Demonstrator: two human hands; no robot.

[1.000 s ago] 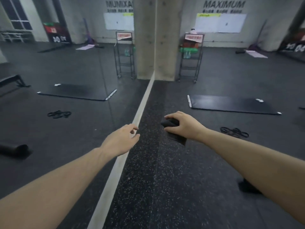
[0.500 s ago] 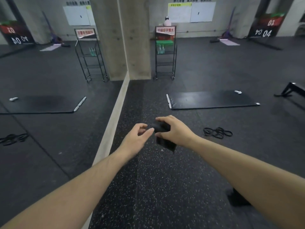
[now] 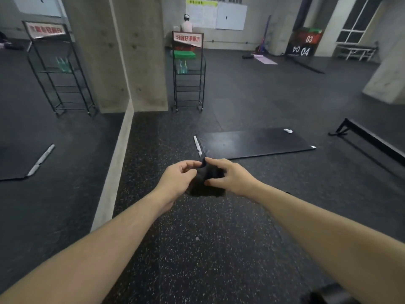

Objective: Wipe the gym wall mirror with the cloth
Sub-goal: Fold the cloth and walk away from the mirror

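Note:
A small black cloth hangs bunched between both my hands at the centre of the view, above the speckled rubber floor. My right hand grips its right side with thumb and curled fingers. My left hand pinches its upper left edge. The wall mirror fills the left of the view, bounded by a pale base strip, and reflects the gym. Neither hand touches the glass.
A concrete pillar stands ahead beside a black wire rack with bottles. A black exercise mat lies on the floor ahead right, a low black bench farther right. A dark object sits at the bottom right edge.
My left hand came in from near the mirror's base and took hold of the cloth that my right hand held. The view swung right, away from the mirror.

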